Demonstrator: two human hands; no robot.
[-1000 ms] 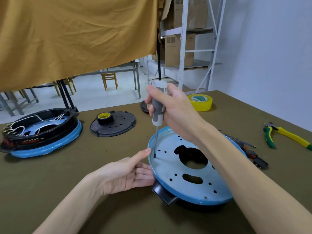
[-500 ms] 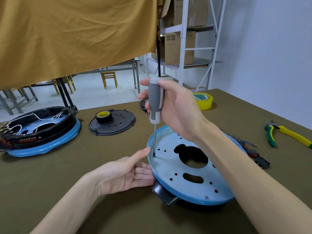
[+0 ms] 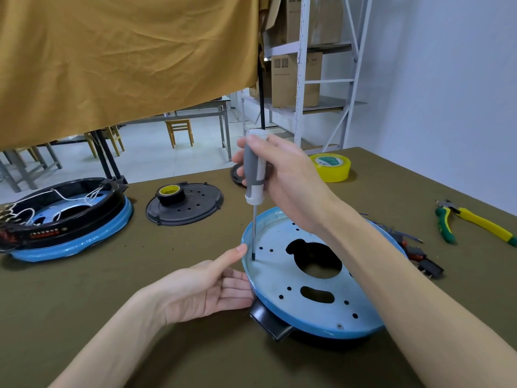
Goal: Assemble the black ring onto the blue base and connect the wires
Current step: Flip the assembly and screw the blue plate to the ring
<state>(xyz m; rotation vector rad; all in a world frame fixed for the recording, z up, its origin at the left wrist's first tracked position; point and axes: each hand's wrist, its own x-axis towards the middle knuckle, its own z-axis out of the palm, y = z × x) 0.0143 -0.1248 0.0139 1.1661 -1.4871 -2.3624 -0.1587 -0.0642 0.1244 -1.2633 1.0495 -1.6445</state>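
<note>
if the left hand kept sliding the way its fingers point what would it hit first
The left hand points right, fingers already at the rim of the blue base. It would likely press into that rim first, or the black handle just below; depth is unclear.

Blue base (image 3: 282,278) atop black ring (image 3: 270,320)

Black ring (image 3: 270,322) mostly hidden beneath the blue base (image 3: 296,278), only a handle tab and a dark lower edge shown. Wires (image 3: 405,236) and black connectors (image 3: 429,267) partly blocked by the right forearm; fingertips of the left hand (image 3: 204,289) tucked under the base rim. Second assembly (image 3: 70,217) cropped at the left edge, its label too small to read.
</note>
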